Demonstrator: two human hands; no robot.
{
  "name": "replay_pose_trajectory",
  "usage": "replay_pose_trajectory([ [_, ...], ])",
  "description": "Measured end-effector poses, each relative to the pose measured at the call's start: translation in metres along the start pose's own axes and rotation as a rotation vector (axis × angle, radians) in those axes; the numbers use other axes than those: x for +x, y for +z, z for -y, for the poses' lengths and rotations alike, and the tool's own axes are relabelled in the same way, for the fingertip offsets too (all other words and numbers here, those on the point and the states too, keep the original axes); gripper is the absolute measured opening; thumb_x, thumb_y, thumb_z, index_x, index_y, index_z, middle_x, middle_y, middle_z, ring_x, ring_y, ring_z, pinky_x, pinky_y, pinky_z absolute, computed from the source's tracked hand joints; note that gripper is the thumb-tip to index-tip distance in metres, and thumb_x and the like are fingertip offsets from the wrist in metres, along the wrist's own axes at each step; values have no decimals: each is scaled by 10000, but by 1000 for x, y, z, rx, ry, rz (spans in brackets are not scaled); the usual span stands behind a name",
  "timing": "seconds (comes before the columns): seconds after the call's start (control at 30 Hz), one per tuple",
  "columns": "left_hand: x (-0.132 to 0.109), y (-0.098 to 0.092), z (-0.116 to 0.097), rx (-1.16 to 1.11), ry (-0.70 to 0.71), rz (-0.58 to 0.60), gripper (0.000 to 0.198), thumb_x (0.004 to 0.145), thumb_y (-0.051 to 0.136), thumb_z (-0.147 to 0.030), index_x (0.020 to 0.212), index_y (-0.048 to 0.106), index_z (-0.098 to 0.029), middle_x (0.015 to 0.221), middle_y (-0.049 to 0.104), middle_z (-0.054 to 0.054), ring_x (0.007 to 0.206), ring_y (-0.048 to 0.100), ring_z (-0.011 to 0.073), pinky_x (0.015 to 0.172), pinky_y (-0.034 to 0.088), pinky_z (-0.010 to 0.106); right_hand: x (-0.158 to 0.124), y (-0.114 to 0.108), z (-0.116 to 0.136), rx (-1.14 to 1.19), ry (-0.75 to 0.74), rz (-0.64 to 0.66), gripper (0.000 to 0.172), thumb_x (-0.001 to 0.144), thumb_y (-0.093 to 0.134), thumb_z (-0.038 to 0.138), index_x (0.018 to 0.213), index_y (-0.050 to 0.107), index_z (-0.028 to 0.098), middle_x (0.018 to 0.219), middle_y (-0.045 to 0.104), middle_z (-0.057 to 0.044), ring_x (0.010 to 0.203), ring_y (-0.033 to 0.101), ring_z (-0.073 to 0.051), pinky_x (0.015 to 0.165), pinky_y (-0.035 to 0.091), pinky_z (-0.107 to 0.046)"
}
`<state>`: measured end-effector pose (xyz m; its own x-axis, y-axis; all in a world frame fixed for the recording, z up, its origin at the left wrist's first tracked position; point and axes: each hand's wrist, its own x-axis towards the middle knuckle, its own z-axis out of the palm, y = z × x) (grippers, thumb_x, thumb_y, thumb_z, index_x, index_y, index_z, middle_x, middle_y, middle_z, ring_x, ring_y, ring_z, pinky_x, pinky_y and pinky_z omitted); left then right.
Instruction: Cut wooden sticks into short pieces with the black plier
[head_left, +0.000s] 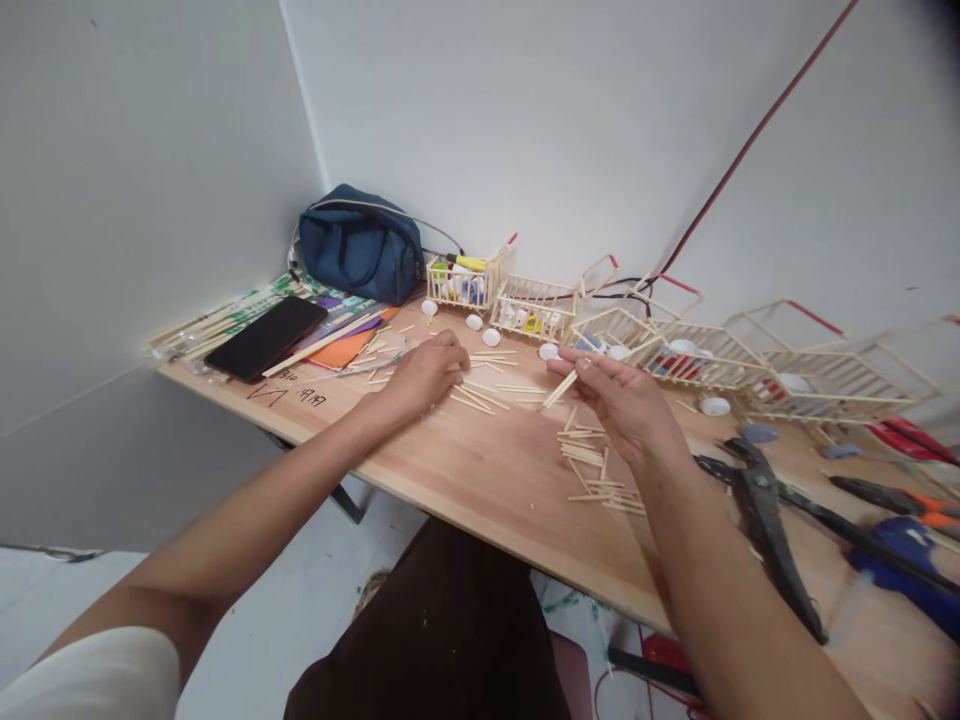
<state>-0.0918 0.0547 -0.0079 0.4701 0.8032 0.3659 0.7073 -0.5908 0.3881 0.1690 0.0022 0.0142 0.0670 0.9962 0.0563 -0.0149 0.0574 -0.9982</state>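
Right hand [619,400]: grip together, thumb and fingertips clamped on a small bunch of short wooden sticks [559,388], held above the worktop [480,470] with the free ends angled down and toward the left hand. Exact count in the bunch not clear

Left hand [429,372]: fingers curled down at the ends of the loose sticks [480,398] lying on the worktop; cannot tell whether its grip is apart or pinched on 1 of them. A separate stick pile [583,453] lies just beside the right wrist, some pieces crossing others

Handling estimate: each stick looks very light, straight and stiff for its thickness, with a dry, plain surface; slipping seems a minor concern, rolling or fanning out in a bunch a larger one. Probably brittle if bent, so squeeze lightly and put no sideways load on the ends

Best hold: thumb against index fingertip near mid-length for 1 stick; for a bunch, pinch nearer 1 end, as the right hand does, leaving the other end free. Crossed pieces likely drag neighbours, so take the topmost first

Stick-built carts [536,305] stand behind, their thin rails likely just as easily snapped if knocked
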Motion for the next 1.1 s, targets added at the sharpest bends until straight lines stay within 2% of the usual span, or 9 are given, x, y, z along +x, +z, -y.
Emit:
replay_pose_trajectory([
  [0.17,-16,-8,-2,35,58,101,172,808,516,-90,811,672,-162,883,602,62,849,571,181,723,414,280,0,1,-1,-10,3,-12,432,667,780,500,993,742,219,1010,758,-84,1024,674,-241,893,498,-387],
  [0.43,-21,-9,0,96,52,133,156,813,486,-83,787,620,-159,857,600,68,834,538,192,709,382,291,0,0,-3,-8,-1,12,415,703,755,480,1024,734,216,1025,757,-78,1025,670,-225,917,482,-382],
  [0.57,-27,-10,-4,121,2,61,138,834,493,-106,820,614,-170,810,624,65,835,517,213,674,358,297,0,1,-3,0,8,3,407,697,760,471,1012,733,215,1028,756,-77,1033,670,-230,912,482,-380],
  [0.67,-30,-14,-8,30,-72,-47,136,841,510,-118,838,636,-166,804,657,54,818,548,198,690,378,289,0,2,-4,-8,5,8,400,712,752,466,1019,731,211,1027,756,-79,1038,669,-227,910,478,-369],
  [0.73,-31,-16,-10,-63,-99,-78,140,847,525,-134,845,662,-163,840,688,50,818,584,181,722,405,281,1,2,-6,-27,-1,15,403,727,742,467,1032,727,204,1020,757,-85,1050,664,-229,903,476,-365],
  [0.83,-34,-15,-12,-125,-132,-38,133,843,567,-172,847,699,-164,859,712,49,811,620,173,731,430,272,1,2,-7,-43,-9,21,403,740,730,466,1041,725,199,1031,754,-91,1050,664,-228,894,478,-358],
  [0.97,-39,-9,-12,-64,-104,0,137,826,592,-173,843,727,-173,903,716,58,845,637,184,761,445,284,1,2,-6,-47,-10,26,396,744,726,465,1040,725,201,1050,750,-91,1043,669,-222,875,491,-343],
  [1.1,-33,-13,-6,-55,-88,-51,179,841,556,-175,846,735,-170,902,721,69,853,638,188,786,452,296,1,1,-7,-70,-25,19,401,753,718,467,1046,723,194,1046,750,-99,1047,671,-233,870,504,-355],
])
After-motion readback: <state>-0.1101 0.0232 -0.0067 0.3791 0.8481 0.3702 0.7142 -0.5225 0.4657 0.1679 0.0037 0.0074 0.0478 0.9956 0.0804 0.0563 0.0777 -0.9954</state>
